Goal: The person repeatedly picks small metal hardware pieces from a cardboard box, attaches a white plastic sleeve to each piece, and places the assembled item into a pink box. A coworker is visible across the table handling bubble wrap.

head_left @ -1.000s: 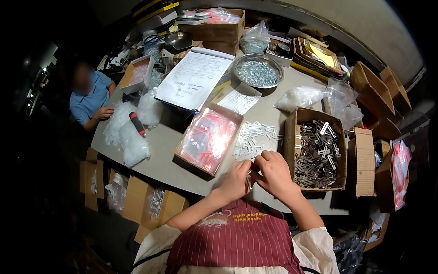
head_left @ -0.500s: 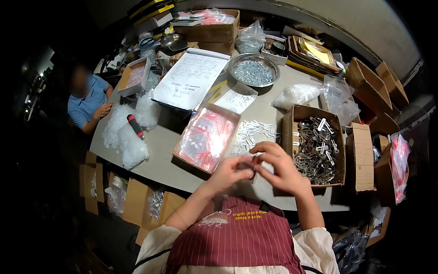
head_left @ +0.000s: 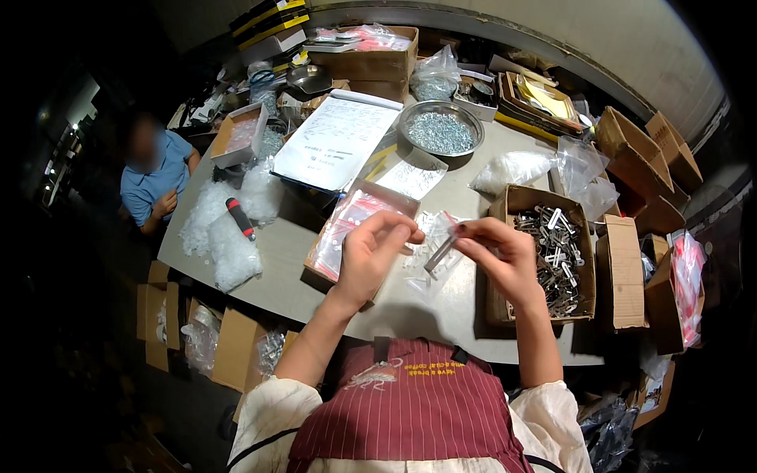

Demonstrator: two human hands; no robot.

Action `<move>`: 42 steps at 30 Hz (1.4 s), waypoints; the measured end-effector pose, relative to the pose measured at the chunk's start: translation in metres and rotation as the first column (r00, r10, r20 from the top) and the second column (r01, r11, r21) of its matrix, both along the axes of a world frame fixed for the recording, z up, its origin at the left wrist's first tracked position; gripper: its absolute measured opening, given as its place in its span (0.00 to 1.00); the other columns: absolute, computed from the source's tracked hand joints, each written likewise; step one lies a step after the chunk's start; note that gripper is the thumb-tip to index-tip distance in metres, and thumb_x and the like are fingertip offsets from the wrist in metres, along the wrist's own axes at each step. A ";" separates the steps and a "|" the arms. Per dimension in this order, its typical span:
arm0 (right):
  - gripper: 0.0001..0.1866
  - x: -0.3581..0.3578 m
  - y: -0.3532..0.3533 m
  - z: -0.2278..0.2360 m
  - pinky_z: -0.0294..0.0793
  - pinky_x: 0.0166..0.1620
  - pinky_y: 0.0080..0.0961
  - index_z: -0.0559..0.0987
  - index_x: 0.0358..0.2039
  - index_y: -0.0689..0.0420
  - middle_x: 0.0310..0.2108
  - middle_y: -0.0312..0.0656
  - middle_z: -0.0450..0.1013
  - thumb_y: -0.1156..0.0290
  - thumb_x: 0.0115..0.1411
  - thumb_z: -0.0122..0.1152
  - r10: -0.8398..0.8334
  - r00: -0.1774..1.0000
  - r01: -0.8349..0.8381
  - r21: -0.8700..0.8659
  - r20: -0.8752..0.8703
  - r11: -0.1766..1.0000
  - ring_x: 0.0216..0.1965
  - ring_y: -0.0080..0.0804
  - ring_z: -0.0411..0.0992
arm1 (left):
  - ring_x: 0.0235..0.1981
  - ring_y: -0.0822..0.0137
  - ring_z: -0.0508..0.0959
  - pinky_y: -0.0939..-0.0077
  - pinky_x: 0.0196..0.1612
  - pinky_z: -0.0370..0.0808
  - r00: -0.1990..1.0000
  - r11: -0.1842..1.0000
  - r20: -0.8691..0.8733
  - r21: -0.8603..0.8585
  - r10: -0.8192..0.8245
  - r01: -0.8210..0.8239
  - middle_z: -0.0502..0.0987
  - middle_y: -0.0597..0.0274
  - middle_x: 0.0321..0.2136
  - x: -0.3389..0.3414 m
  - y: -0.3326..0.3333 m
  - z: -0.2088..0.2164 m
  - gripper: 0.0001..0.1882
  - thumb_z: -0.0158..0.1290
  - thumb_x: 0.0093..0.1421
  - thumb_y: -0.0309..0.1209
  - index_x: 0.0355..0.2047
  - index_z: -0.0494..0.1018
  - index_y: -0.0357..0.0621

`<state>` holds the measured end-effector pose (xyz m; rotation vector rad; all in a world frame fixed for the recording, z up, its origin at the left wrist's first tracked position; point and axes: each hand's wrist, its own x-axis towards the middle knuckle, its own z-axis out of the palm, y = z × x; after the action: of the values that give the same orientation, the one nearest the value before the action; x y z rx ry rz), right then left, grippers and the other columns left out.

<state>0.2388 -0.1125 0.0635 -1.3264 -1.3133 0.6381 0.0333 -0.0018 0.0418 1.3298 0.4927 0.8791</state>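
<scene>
My right hand pinches a small clear zip bag by its red-edged top. A slim metal bracket shows at the bag, slanting down from my fingertips; whether it is fully inside is unclear. My left hand is raised just left of the bag, thumb and fingers pressed together; anything between them is too small to make out. Under that hand lies a shallow carton of red-edged bags, partly covered. Short white plastic pieces lie behind the hands. To the right stands a cardboard box full of metal brackets.
A steel bowl of small shiny parts and a clipboard are farther back. A red-and-black-handled tool rests on bags of white pieces. Another person is at the table's left. Open cartons crowd the right edge.
My hands have drawn apart and moved farther over the table. The bag with the bracket now hangs from my right hand, and my left has shifted over the carton of bags.
</scene>
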 end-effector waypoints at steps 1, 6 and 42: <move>0.09 0.001 0.003 -0.005 0.78 0.42 0.25 0.83 0.38 0.65 0.35 0.45 0.82 0.72 0.62 0.67 0.000 0.987 0.004 -0.024 0.163 1.000 0.35 0.32 0.81 | 0.41 0.73 0.80 0.76 0.47 0.78 1.000 1.000 0.023 0.008 -0.008 0.008 0.82 0.59 0.40 0.002 0.005 -0.010 0.08 0.52 0.68 0.25 0.44 0.76 0.33; 0.09 -0.005 0.005 0.009 0.80 0.42 0.25 0.81 0.37 0.66 0.38 0.45 0.82 0.79 0.57 0.70 -0.032 0.927 -0.043 0.191 0.373 0.981 0.38 0.31 0.81 | 0.44 0.74 0.78 0.77 0.51 0.74 0.987 0.973 -0.136 0.221 0.092 -0.060 0.81 0.62 0.43 -0.013 0.008 -0.030 0.09 0.53 0.67 0.24 0.45 0.77 0.34; 0.08 -0.076 0.053 -0.022 0.74 0.34 0.31 0.77 0.31 0.63 0.26 0.47 0.75 0.71 0.58 0.60 0.252 0.947 -0.211 -0.205 0.198 0.956 0.28 0.35 0.75 | 0.26 0.75 0.78 0.81 0.34 0.75 0.981 0.981 -0.021 -0.042 0.190 -0.191 0.81 0.61 0.27 -0.075 0.010 -0.040 0.04 0.53 0.63 0.26 0.33 0.73 0.37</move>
<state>0.1624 -0.0596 0.0410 -1.4335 -1.6425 0.8055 -0.0412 0.0085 0.0021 1.2647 0.6575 1.0097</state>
